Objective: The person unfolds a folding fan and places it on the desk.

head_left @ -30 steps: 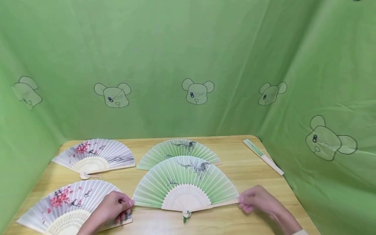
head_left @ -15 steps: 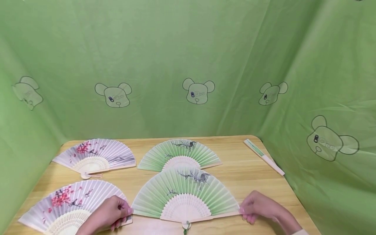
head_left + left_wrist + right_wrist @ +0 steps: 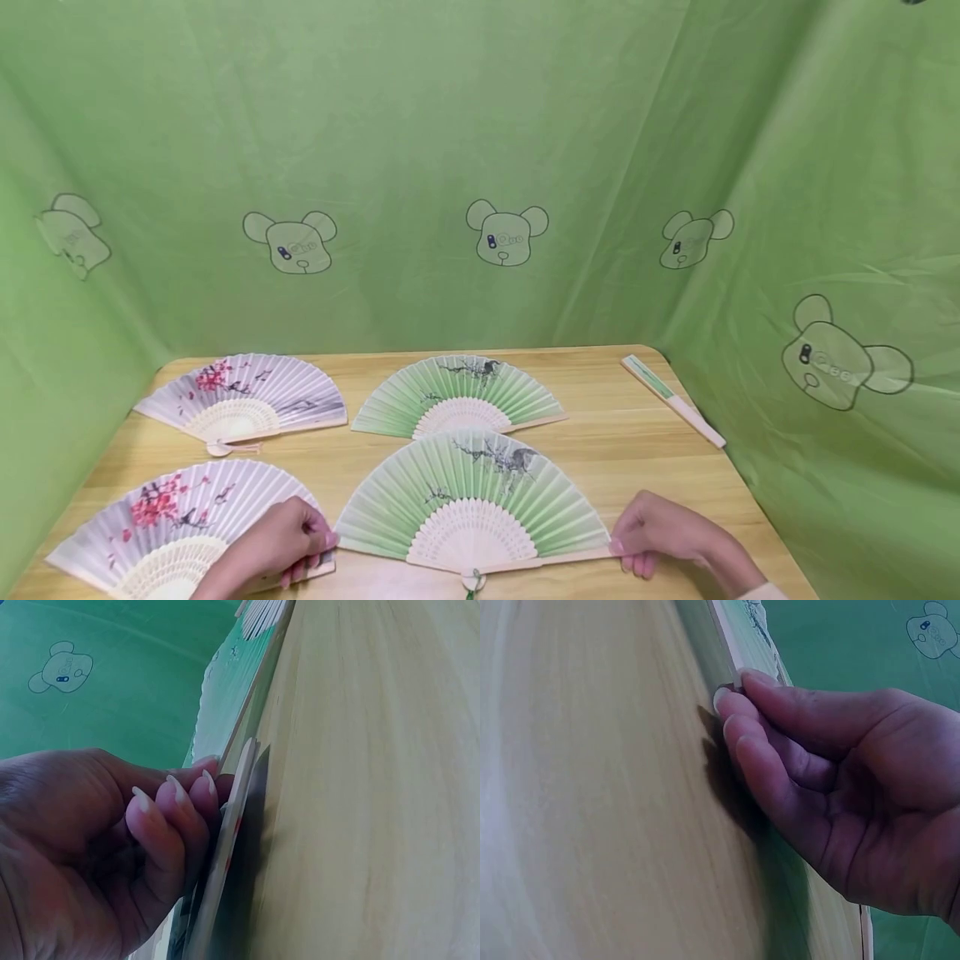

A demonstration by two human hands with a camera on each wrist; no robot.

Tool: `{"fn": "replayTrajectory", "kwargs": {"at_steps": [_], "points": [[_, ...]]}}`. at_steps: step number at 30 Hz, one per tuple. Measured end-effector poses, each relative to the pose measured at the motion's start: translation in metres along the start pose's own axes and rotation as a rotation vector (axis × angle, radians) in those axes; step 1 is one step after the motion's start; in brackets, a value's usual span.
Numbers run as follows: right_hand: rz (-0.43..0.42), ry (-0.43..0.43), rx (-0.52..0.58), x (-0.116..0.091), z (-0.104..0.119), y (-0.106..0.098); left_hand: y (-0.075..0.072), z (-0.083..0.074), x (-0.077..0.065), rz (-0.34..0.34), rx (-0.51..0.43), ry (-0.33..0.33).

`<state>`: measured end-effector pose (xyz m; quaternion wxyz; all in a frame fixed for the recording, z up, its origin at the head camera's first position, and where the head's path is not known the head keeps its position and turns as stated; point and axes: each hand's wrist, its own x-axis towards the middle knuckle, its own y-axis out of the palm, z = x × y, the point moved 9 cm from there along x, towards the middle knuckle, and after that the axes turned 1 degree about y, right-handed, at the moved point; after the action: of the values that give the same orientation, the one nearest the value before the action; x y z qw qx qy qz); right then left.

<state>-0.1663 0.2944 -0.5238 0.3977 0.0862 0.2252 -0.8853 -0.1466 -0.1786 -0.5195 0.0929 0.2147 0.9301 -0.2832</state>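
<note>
A spread green folding fan (image 3: 480, 508) with a dark branch print and pale slatted ribs lies at the front middle in the head view. My left hand (image 3: 281, 537) pinches its left corner between thumb and fingers, over the right end of a spread pink-blossom folding fan (image 3: 161, 517). At the opposite corner, my right hand (image 3: 660, 533) pinches the end of the green fan's wooden guard. The right wrist view shows the thumb and index fingertip of the right hand (image 3: 817, 765) on that guard (image 3: 724, 634). A green tassel hangs at the pivot.
Behind the held fan stands a second open green fan (image 3: 461, 396), partly overlapped in the head view. Another blossom fan (image 3: 243, 400) lies back left. A folded fan (image 3: 675, 402) lies along the right side of the wooden table (image 3: 600, 467). Green cloth walls (image 3: 405, 167) enclose the table.
Both hands have brought the open green fan down and toward the front, uncovering more of the green fan behind it. In the last half second it has barely shifted. The other fans stay put.
</note>
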Motion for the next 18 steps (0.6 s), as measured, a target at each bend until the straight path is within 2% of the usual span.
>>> {"fn": "replayTrajectory", "kwargs": {"at_steps": [10, 14, 18], "points": [[-0.058, 0.048, -0.026, 0.0028, 0.0027, -0.0008, -0.0015, 0.0026, 0.0022, -0.056, 0.057, -0.065], [-0.074, 0.073, -0.042, 0.0051, 0.0001, -0.0029, -0.0025, 0.0024, 0.0041, -0.058, 0.064, -0.067], [-0.063, 0.064, -0.042, 0.0072, 0.0005, -0.0036, -0.0041, 0.0014, 0.0033, -0.047, 0.069, -0.071]]}}
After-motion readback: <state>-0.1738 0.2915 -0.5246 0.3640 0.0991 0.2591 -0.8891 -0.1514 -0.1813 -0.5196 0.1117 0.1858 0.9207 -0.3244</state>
